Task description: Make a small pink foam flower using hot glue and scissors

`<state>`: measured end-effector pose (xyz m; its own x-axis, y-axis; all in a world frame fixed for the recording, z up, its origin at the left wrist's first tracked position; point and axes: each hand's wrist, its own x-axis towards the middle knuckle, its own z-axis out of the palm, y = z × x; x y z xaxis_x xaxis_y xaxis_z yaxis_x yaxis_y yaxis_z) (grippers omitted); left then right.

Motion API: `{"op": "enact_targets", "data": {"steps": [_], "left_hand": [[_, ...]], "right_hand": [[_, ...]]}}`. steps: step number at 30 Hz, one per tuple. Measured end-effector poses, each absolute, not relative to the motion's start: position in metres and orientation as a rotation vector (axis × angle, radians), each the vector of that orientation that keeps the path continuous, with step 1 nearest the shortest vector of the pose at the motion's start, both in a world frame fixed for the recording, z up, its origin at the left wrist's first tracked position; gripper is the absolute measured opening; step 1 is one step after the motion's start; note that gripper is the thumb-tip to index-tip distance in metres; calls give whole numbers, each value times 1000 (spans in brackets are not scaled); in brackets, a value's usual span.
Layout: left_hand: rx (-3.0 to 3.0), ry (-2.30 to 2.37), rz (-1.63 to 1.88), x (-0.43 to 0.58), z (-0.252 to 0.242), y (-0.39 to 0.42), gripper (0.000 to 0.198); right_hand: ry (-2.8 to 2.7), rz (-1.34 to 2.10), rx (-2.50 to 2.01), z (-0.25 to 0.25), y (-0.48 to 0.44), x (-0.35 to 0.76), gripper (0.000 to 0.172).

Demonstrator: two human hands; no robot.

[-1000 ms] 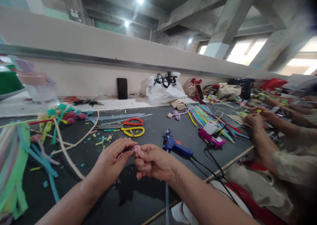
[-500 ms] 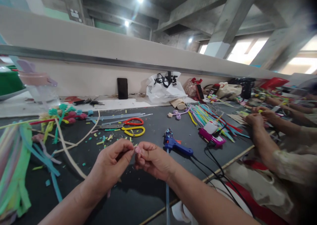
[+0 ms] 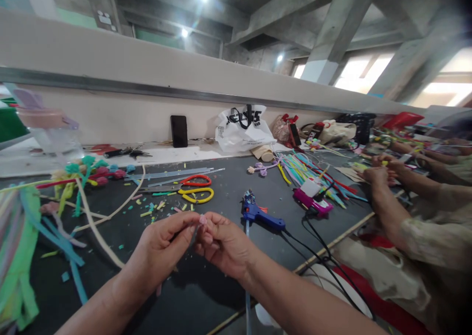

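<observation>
Above the dark table, my right hand (image 3: 226, 244) pinches a small pink fluffy bud (image 3: 202, 219) between thumb and fingertips. From the other side my left hand (image 3: 158, 251) meets it, forefinger on the bud and thumb just below, fingers closed. The bud's underside is hidden by my fingers. Beyond my hands lie scissors (image 3: 197, 195) with one red and one yellow handle loop. A blue hot glue gun (image 3: 263, 217) rests to the right of my right hand, with a long clear glue stick running from its back.
Colourful fuzzy stems (image 3: 18, 256) lie at left, with more stems (image 3: 306, 170) at back right. Small offcuts (image 3: 158, 207) dot the table. A magenta box (image 3: 313, 202) trails black cables. A phone (image 3: 179, 131) leans on the partition. A co-worker's hands (image 3: 379, 170) are at right.
My hands have shifted slightly, the left fingertips coming closer around the pink bud. The whole view has moved a little; the things on the table stay where they were.
</observation>
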<state>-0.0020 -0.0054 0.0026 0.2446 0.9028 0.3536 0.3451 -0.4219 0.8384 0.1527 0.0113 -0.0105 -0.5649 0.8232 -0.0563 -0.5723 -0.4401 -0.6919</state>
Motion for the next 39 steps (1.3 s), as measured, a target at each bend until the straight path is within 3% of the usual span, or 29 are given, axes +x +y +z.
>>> {"op": "enact_targets", "data": {"steps": [5, 10, 14, 18, 31, 35, 38, 39], "left_hand": [[1778, 1172, 1142, -3, 1, -2, 18], [1794, 1373, 1155, 1, 1, 2, 21], [1772, 1445, 1143, 5, 2, 2, 18], [1603, 1394, 1119, 10, 3, 1, 17], [1376, 1272, 1124, 13, 1, 3, 19], [1357, 1246, 1089, 8, 1, 4, 20], [1391, 1253, 1071, 7, -3, 5, 20], [1404, 1258, 1075, 7, -4, 4, 20]], "right_hand": [[-1275, 1683, -818, -1, 9, 151, 27], [-1901, 809, -1083, -3, 6, 152, 27], [-2086, 190, -1120, -16, 7, 149, 21], [-2101, -104, -1134, -19, 10, 149, 18], [-2095, -38, -1116, -10, 13, 155, 19], [-2032, 448, -1144, -10, 18, 156, 20], [-1837, 959, -1090, -6, 20, 157, 8], [-1747, 1107, -1046, -5, 20, 157, 13]]}}
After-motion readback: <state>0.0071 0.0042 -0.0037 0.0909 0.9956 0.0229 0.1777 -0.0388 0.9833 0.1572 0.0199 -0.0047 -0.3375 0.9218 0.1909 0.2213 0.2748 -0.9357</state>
